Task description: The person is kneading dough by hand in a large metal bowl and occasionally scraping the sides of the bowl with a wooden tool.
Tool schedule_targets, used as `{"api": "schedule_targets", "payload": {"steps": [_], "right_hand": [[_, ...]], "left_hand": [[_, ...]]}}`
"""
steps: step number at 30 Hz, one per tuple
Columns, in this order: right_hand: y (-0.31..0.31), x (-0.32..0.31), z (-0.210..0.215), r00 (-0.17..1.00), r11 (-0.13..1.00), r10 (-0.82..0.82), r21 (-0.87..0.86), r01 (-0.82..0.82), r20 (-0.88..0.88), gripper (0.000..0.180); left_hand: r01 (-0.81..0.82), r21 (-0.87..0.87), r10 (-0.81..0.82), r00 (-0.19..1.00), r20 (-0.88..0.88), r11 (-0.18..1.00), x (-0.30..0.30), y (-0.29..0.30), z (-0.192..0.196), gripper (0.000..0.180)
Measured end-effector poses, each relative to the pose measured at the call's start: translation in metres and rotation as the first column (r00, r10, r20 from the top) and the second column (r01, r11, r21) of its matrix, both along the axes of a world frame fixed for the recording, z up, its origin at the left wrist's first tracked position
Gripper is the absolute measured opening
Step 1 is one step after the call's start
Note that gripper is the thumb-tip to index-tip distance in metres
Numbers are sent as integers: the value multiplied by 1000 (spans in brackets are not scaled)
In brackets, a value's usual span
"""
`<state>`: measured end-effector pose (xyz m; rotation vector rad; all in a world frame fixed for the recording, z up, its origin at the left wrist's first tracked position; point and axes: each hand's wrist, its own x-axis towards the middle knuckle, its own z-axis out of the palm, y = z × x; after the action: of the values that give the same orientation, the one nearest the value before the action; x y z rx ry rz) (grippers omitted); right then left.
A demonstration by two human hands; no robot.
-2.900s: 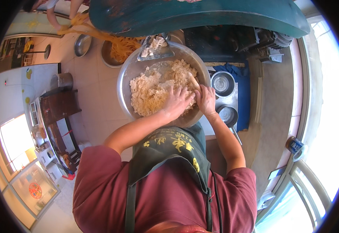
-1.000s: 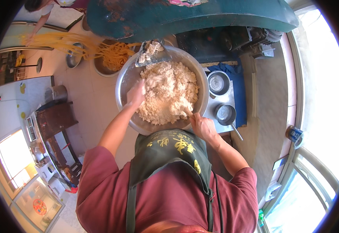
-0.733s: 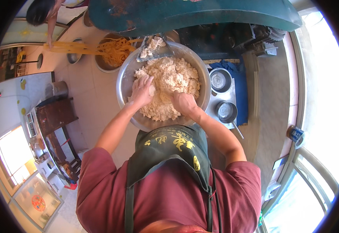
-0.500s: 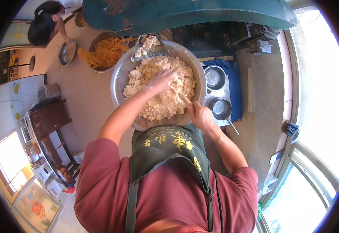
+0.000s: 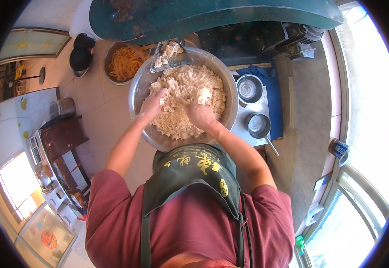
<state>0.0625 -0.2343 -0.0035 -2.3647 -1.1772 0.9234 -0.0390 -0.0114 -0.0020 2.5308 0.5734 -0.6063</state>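
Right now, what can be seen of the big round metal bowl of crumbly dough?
The big round metal bowl is shiny, wide and shallow, upright before the person's apron. Pale crumbly dough fills most of it. The left hand and right hand press into the dough. A flat metal scraper, caked with dough, rests on its far rim.

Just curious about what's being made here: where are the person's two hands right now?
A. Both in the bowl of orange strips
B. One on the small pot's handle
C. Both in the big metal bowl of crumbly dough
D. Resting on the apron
C: the left hand and right hand both press into the crumbly dough inside the big metal bowl.
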Motion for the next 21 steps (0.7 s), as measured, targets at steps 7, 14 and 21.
{"api": "schedule_targets", "payload": {"steps": [7,14,21], "right_hand": [[-78,19,104,999,988,-33,153,34,-11,36],[-140,22,81,891,884,-435,125,450,-133,24],[-135,39,48,904,867,-425,263,423,-52,23]], "left_hand": [[338,-195,-325,941,99,921,84,-72,68,81],[484,103,-477,875,-85,869,144,-111,-20,86],[436,38,-434,900,-39,899,64,-64,-1,71]]}}
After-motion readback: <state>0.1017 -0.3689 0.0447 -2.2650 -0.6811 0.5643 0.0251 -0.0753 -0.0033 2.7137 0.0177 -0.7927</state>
